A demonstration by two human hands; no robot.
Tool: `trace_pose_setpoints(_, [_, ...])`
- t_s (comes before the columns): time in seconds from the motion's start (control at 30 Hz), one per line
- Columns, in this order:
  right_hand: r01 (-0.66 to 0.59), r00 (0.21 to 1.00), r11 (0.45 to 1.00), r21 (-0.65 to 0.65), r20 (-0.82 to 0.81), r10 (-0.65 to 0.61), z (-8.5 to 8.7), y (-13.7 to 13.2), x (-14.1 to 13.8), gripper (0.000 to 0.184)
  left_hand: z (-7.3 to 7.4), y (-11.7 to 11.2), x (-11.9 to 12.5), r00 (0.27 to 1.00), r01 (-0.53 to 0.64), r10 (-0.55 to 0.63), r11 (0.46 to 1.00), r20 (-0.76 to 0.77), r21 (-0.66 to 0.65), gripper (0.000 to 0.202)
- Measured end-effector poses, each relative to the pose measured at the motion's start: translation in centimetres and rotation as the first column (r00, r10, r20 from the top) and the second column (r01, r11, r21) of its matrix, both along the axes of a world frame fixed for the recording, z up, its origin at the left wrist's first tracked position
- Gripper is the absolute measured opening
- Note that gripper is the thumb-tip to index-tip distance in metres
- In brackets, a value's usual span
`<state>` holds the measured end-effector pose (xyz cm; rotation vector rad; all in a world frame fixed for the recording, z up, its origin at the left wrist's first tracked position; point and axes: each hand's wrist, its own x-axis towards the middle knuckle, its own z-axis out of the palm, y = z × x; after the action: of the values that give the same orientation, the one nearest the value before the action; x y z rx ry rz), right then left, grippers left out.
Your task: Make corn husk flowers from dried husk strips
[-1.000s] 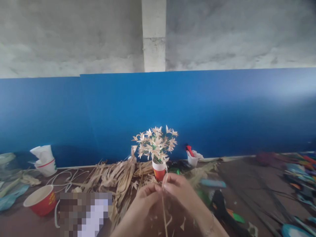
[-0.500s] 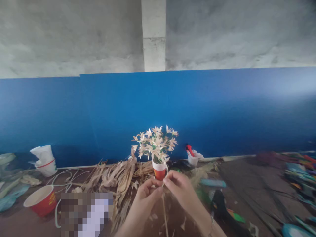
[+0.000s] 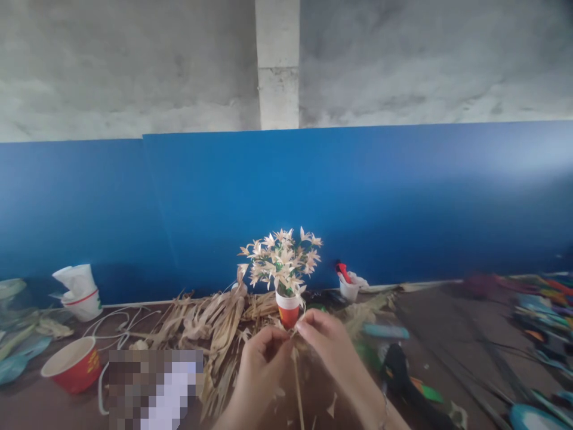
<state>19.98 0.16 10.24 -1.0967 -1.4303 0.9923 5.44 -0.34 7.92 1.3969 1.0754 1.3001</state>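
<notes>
Far to the left of the flower-filled cup (image 3: pixel 289 313), a red bowl (image 3: pixel 74 365) is standing on the brown surface, and a white cord (image 3: pixel 128 325) is looping behind it. Nearer the cup, also on its left, dried husks (image 3: pixel 219 322) are spreading in a rumpled heap.

In front of the cup, slightly left, the left hand (image 3: pixel 263 364) is pinching with thumb and forefinger together, apparently clamped on a pale strip (image 3: pixel 298 385); the exact grip is too small to see. Directly before the cup, that strip is running toward the person, while a fine curl is rising beside the cup, perhaps from the same piece.

Just right, the right hand (image 3: pixel 324 340) is also pinching, thumb against forefinger, seemingly on the fibre. Working well here is probably depending on the left pinch staying firm and the right fingertips working lightly, since a dry fibre is likely splitting under hard tugs. Knuckles are best clearing the cup, as a bump is risking a tip.
</notes>
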Motion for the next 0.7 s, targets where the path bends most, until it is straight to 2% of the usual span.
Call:
trace_pose_setpoints(0.1, [-0.022,0.992,0.992,-0.124,-0.124,0.006,-0.3,0.0,-0.3,0.019,0.1,-0.1,-0.2,0.999,-0.045,0.045,0.993,0.004,0.105,0.019])
trace_pose_setpoints(0.2, [-0.16,0.965,0.948,-0.274,-0.244,0.093,-1.4,0.0,-1.2,0.022,0.6,-0.5,-0.3,0.991,-0.074,0.053,0.981,0.123,0.18,0.017])
trace_pose_setpoints(0.33, [-0.359,0.911,0.873,-0.331,-0.329,0.25,-2.8,0.4,-1.8,0.032,1.0,-1.0,-0.2,0.943,-0.021,0.026,1.0,0.331,-0.018,0.022])
trace_pose_setpoints(0.37, [-0.365,0.913,0.866,-0.343,-0.314,0.26,-2.8,0.6,-1.6,0.032,1.0,-0.9,-0.2,0.933,0.006,0.019,0.998,0.36,-0.068,0.025])
trace_pose_setpoints(0.43, [-0.28,0.954,0.892,-0.354,-0.208,0.216,-2.5,1.0,-0.8,0.028,1.1,-0.6,-0.3,0.923,0.057,0.004,0.987,0.385,-0.148,0.031])
trace_pose_setpoints(0.5, [-0.107,0.994,0.957,-0.268,-0.062,0.094,-1.7,1.2,0.1,0.022,1.0,-0.2,-0.4,0.923,0.096,-0.001,0.969,0.385,-0.226,0.035])
trace_pose_setpoints(0.57, [-0.002,0.999,0.996,-0.09,0.033,0.005,-0.8,1.1,0.8,0.019,0.9,0.1,-0.4,0.926,0.13,-0.008,0.945,0.378,-0.3,0.036])
trace_pose_setpoints(0.63, [-0.034,0.995,0.997,0.067,0.101,0.027,-0.2,0.6,0.8,0.017,0.7,0.3,-0.3,0.922,0.171,-0.028,0.924,0.387,-0.341,0.037])
trace_pose_setpoints(0.7, [-0.097,0.985,0.985,0.145,0.153,0.075,0.1,0.0,0.6,0.014,0.6,0.2,-0.2,0.914,0.206,-0.052,0.914,0.403,-0.349,0.038])
